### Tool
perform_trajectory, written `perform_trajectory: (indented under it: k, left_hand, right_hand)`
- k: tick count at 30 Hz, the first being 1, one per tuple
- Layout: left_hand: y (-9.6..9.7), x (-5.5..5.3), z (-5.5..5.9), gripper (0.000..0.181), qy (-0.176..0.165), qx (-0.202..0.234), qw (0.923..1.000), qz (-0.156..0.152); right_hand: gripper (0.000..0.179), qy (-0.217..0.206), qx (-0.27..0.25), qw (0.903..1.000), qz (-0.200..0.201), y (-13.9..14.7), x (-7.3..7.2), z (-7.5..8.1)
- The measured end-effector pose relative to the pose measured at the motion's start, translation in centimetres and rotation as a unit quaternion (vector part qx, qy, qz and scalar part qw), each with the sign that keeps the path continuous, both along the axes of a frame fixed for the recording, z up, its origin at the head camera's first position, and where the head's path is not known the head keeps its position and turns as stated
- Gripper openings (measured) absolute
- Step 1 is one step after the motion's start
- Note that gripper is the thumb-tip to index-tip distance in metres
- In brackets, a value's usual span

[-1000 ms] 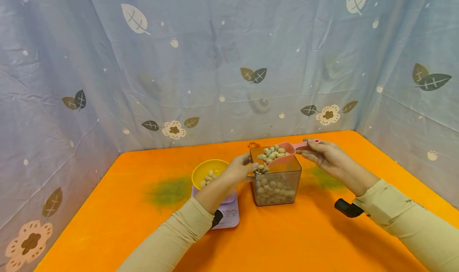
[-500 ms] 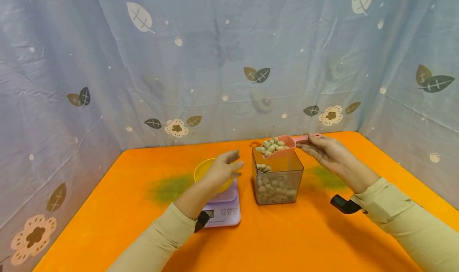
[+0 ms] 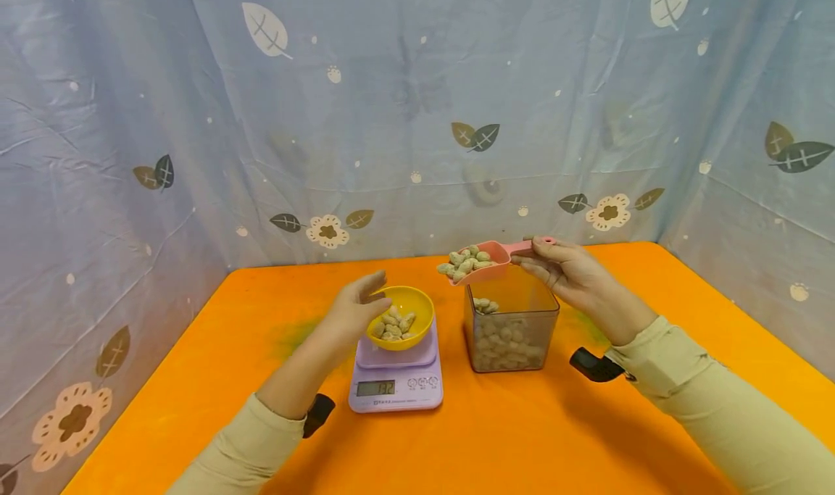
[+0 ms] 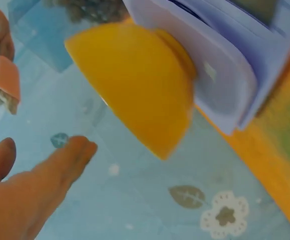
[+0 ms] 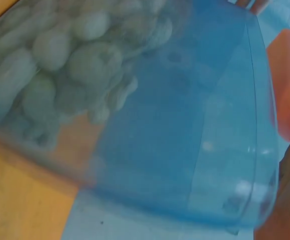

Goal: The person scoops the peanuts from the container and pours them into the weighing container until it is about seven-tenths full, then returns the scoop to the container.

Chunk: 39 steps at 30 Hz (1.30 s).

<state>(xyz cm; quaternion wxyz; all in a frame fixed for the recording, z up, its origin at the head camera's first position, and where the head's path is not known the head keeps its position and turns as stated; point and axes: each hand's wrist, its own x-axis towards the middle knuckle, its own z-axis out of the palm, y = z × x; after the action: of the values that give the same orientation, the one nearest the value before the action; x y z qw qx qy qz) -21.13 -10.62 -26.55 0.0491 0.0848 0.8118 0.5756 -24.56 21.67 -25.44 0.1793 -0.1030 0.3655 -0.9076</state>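
Observation:
My right hand (image 3: 577, 281) pinches the handle of a pink scoop (image 3: 499, 254) heaped with peanuts in their shells (image 3: 466, 261). The scoop hangs above the left rim of a clear square container (image 3: 515, 335), which holds more peanuts. My left hand (image 3: 349, 310) is beside a yellow bowl (image 3: 420, 310), its fingers extended and holding nothing. Several peanuts (image 3: 394, 326) lie in the bowl. Under it stands a lilac kitchen scale (image 3: 398, 379) with a lit display. The left wrist view shows the bowl (image 4: 134, 80) from the side, resting on the scale's platform.
An orange cloth (image 3: 496, 437) covers the table. Blue curtains (image 3: 391, 118) with leaf and flower prints stand behind it and at both sides. The container is just right of the scale, with a narrow gap between them.
My left hand has let go of the container's rim and moved left, to beside the bowl. My right hand has lifted the loaded scoop out of the container and shifted it left.

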Motion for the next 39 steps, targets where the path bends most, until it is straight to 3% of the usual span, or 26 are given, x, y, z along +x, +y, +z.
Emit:
perform_trajectory:
  k: [5, 11, 14, 18, 19, 21, 24, 26, 28, 29, 32, 39]
  left_hand:
    - [-1.2, 0.2, -0.3, 0.054, 0.012, -0.035, 0.9991, 0.018]
    - [-2.0, -0.4, -1.8, 0.057, -0.014, -0.076, 0.9964, 0.035]
    - [-2.2, -0.8, -2.6, 0.057, -0.033, -0.083, 0.9951, 0.041]
    - [-2.4, -1.1, -3.4, 0.056, -0.056, -0.063, 0.9957, 0.040]
    - [-2.4, -1.1, -3.5, 0.056, -0.059, -0.056, 0.9960, 0.037]
    - [-2.4, -1.2, -3.7, 0.055, -0.065, -0.043, 0.9964, 0.032]
    - [-2.4, -1.2, -3.8, 0.055, -0.066, -0.039, 0.9967, 0.026]
    - [-2.4, -1.1, -3.8, 0.054, -0.065, -0.037, 0.9970, 0.022]
    - [-2.3, -1.1, -3.8, 0.053, -0.063, -0.034, 0.9972, 0.019]
    - [-2.3, -1.1, -3.7, 0.053, -0.063, -0.032, 0.9973, 0.019]
    - [-2.3, -1.2, -3.6, 0.052, -0.063, -0.026, 0.9976, 0.016]
    - [-2.5, -1.2, -3.7, 0.052, -0.066, -0.024, 0.9974, 0.014]
  right_hand:
    - [0.026, 0.001, 0.005, 1.0000, 0.007, -1.1, -0.2, -0.2]
    - [0.023, 0.013, 0.064, 0.9978, -0.012, -2.6, -0.4, -0.3]
    - [0.018, 0.020, 0.112, 0.9929, -0.034, -3.6, -0.4, -0.3]
    - [0.012, 0.060, 0.197, 0.9764, -0.067, -5.3, -0.5, -0.5]
    - [0.012, 0.077, 0.225, 0.9685, -0.074, -5.8, -0.5, -0.6]
    - [0.015, 0.127, 0.294, 0.9432, -0.088, -6.7, -0.4, -0.7]
    - [0.020, 0.221, 0.381, 0.8916, -0.106, -7.8, -0.2, -0.5]
    - [0.023, 0.281, 0.410, 0.8589, -0.123, -8.1, 0.0, -0.2]
    - [0.025, 0.319, 0.415, 0.8402, -0.142, -8.1, 0.1, 0.2]
    - [0.026, 0.325, 0.411, 0.8384, -0.148, -7.9, 0.1, 0.3]
    - [0.026, 0.320, 0.390, 0.8493, -0.156, -7.1, 0.0, 0.5]
    - [0.016, 0.262, 0.295, 0.9054, -0.156, -4.9, -0.2, 0.3]
